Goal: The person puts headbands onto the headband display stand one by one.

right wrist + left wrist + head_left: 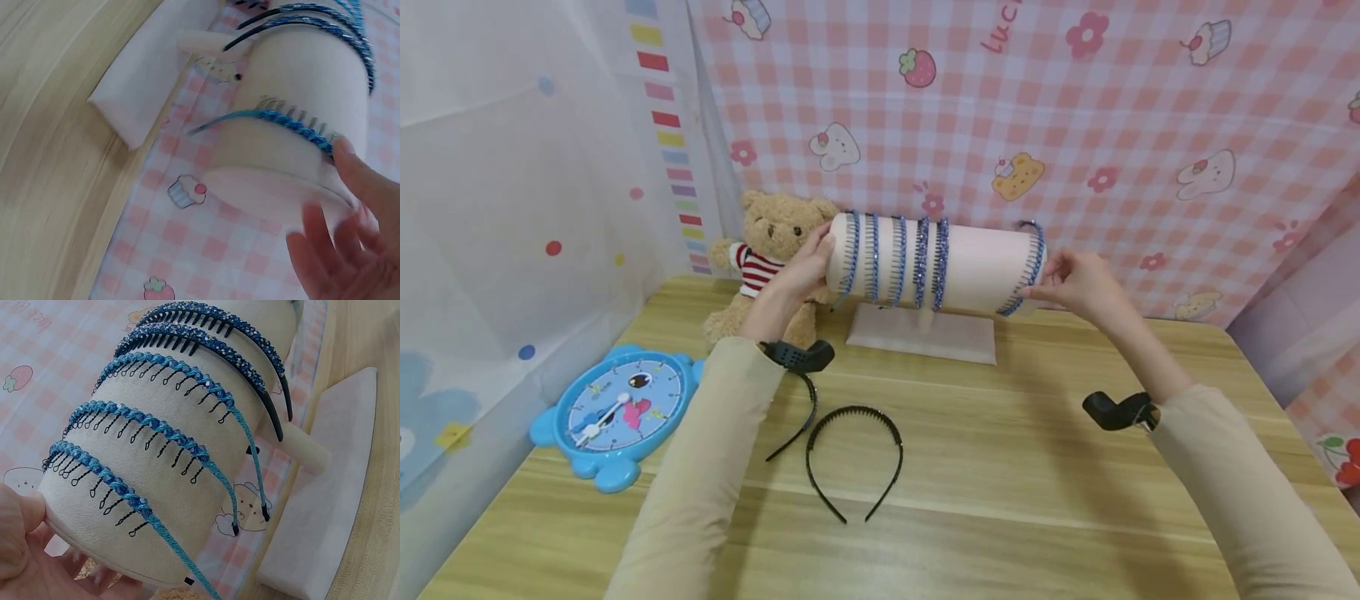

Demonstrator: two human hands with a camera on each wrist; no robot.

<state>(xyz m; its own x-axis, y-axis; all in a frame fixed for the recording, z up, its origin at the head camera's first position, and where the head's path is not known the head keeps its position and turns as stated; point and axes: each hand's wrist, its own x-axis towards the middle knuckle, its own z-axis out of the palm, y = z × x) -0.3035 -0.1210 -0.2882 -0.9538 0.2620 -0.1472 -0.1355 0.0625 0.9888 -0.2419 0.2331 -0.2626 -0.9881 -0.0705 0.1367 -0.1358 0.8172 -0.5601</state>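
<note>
A pale roll-shaped headband display stand (pixel 988 260) lies sideways on a post above its flat base (pixel 917 335). My left hand (pixel 808 265) holds its left end, thumb along the side and fingers beneath, as the left wrist view shows. Around the roll's left half sit several blue headbands, among them braided ones (pixel 109 475) with wire loops and glittery ones (pixel 200 344) with black teeth. Another blue braided headband (pixel 290 122) goes round the right end. My right hand (pixel 1084 283) touches it with the thumb; its other fingers are spread by the roll's end, slightly blurred.
Two black toothed headbands lie on the wooden table, one in front (pixel 891 425) and one (pixel 808 408) partly behind my left sleeve. A blue toy clock (pixel 625 408) sits at the left. Behind my left hand is a teddy bear (pixel 775 229). A checked cloth (pixel 1060 100) hangs behind.
</note>
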